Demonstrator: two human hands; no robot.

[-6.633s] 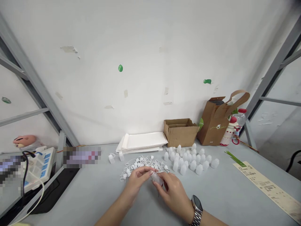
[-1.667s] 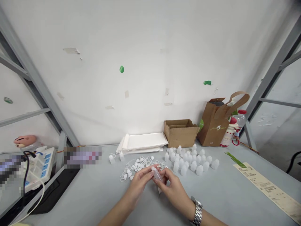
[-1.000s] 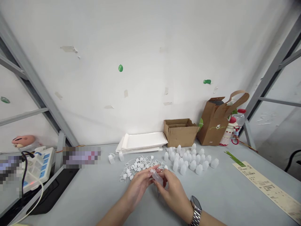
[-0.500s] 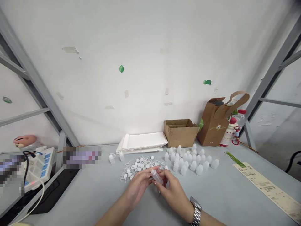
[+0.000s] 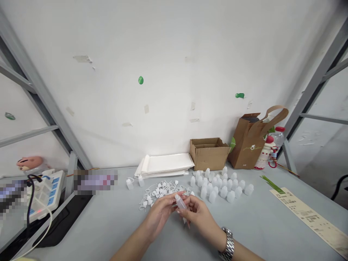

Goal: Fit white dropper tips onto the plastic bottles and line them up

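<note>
A small translucent plastic bottle (image 5: 180, 203) is held between my left hand (image 5: 160, 216) and my right hand (image 5: 199, 215), its narrow end tilted up and to the left. The fingers of both hands press on it. A thin white piece (image 5: 185, 220) hangs below my right fingers. Just beyond my left hand lies a heap of white caps with looped straps (image 5: 159, 192). Rows of upright translucent bottles (image 5: 217, 186) stand to the right of the heap, beyond my right hand. A metal-link watch (image 5: 227, 239) sits on my right wrist.
Two single bottles (image 5: 129, 184) stand left of the caps. Behind them are a stack of white mailers (image 5: 164, 165), an open cardboard box (image 5: 208, 154) and a brown paper bag (image 5: 246, 143). A printed paper strip (image 5: 307, 217) lies at right; a power strip (image 5: 46, 194) sits at left.
My right hand has shifted slightly left and closer to my left hand. The bottle now tilts more steeply, with its narrow end pointing further up.
</note>
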